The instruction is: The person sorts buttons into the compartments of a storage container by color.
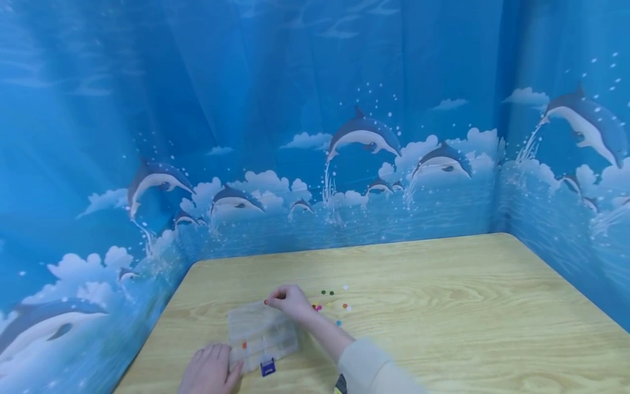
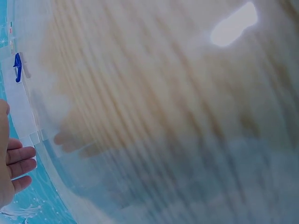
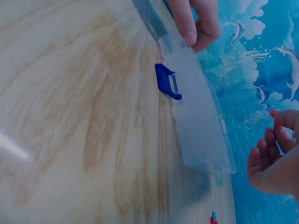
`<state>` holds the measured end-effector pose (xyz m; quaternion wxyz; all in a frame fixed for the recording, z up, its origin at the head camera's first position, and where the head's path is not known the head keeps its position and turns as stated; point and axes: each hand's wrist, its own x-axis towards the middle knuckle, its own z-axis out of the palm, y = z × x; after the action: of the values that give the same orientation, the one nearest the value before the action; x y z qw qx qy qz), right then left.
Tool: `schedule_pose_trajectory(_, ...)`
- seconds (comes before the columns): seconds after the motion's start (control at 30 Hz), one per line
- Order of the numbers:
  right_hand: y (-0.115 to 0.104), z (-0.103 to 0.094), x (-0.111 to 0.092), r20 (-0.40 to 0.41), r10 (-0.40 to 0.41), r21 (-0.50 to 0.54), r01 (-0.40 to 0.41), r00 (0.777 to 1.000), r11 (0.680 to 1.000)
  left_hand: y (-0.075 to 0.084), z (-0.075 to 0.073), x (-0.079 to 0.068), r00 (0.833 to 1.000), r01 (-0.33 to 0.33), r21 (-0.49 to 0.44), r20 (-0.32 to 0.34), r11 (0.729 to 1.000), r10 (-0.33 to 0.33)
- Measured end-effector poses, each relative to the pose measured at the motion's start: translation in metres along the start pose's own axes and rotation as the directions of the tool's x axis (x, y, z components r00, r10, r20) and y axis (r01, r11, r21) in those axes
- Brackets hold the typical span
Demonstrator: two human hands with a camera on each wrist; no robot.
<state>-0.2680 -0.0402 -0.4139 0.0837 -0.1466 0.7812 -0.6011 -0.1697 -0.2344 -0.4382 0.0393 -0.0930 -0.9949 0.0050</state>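
A clear plastic compartment box (image 1: pixel 255 358) lies on the table with its lid (image 1: pixel 246 319) folded back. A blue latch (image 1: pixel 268 367) is at its front edge. One orange disc (image 1: pixel 244 345) shows in a compartment. My left hand (image 1: pixel 209 369) holds the box's front left corner, thumb along the front and fingers at the left side; the right wrist view shows this left hand (image 3: pixel 198 23) at the corner too. Above the lid's back edge, my right hand (image 1: pixel 292 302) pinches a small orange-red disc (image 1: pixel 266 302) between thumb and forefinger; the disc (image 3: pixel 272 113) shows at the fingertips.
Several small coloured discs lie right of the box, among them a green disc (image 1: pixel 332 293), a white disc (image 1: pixel 345 287) and a blue disc (image 1: pixel 338 323). A dark and yellow object (image 1: pixel 340 384) peeks out by the right sleeve. Dolphin-print curtains (image 1: pixel 295 109) border the wooden table (image 1: pixel 467 306).
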Motion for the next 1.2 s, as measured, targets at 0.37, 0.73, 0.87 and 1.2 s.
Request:
schedule_pose_trajectory(0.37, 0.0, 0.017, -0.005, 0.025, 0.024, -0.011, -0.024, 0.999, 1.0, -0.001, 0.001, -0.002, 1.0, -0.007, -0.008, 0.005, 1.0, 0.008)
schedule_pose_trajectory(0.73, 0.001, 0.033, -0.008, 0.046, -0.02, -0.038, 0.022, 0.999, 0.999, -0.002, 0.002, -0.001, 1.0, -0.018, -0.003, -0.023, 1.0, 0.018)
schedule_pose_trajectory(0.87, 0.001, 0.039, -0.011, 0.051, -0.024, -0.055, 0.027, 0.998, 0.998, -0.002, 0.003, 0.0, 1.0, -0.012, -0.01, 0.0, 1.0, 0.012)
schedule_pose_trajectory(1.2, 0.0, 0.052, -0.011, 0.068, -0.05, -0.172, 0.061, 0.996, 0.983, -0.004, 0.004, -0.002, 0.996, -0.041, -0.01, -0.075, 0.999, 0.041)
